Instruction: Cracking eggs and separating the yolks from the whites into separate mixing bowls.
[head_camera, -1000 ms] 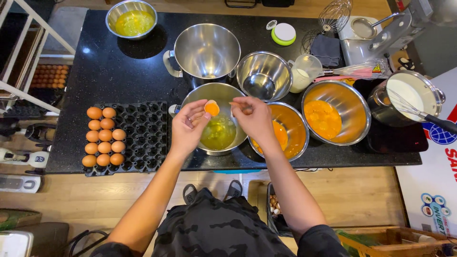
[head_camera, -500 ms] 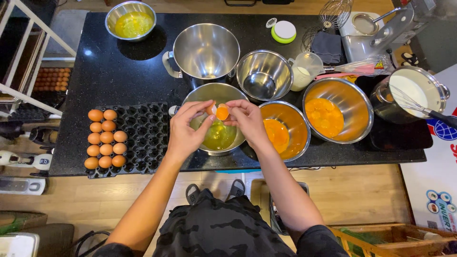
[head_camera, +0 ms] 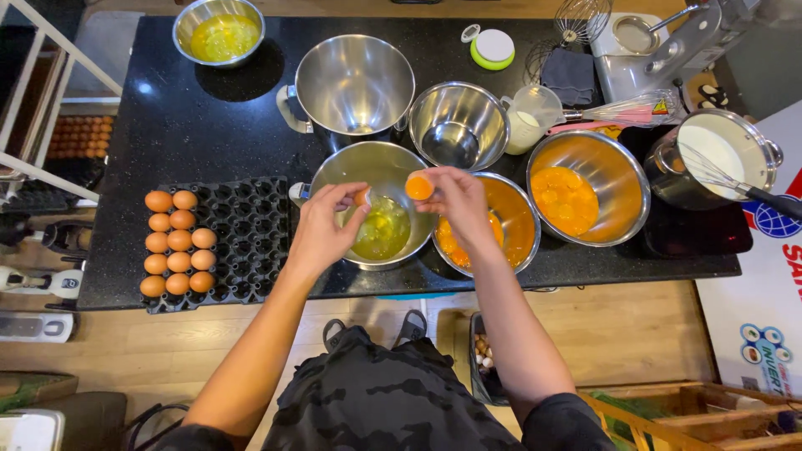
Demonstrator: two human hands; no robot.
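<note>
- Yolk [head_camera: 418, 185] sat in a half shell pinched by the right hand [head_camera: 455, 205], above the rim between two bowls.
- Left hand [head_camera: 324, 225] pinched the other half shell [head_camera: 361, 198] over the bowl of whites [head_camera: 380, 203].
- Egg tray [head_camera: 219, 242] lay to the left, partly filled.
- Bowl of yolks [head_camera: 587, 186] stood right; empty bowls stood beyond.

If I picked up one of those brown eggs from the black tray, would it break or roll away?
A brown egg would probably crack if squeezed; the right hand holds a yolk in an opened shell. Round, it would likely roll on the counter. The black tray cups it.
</note>
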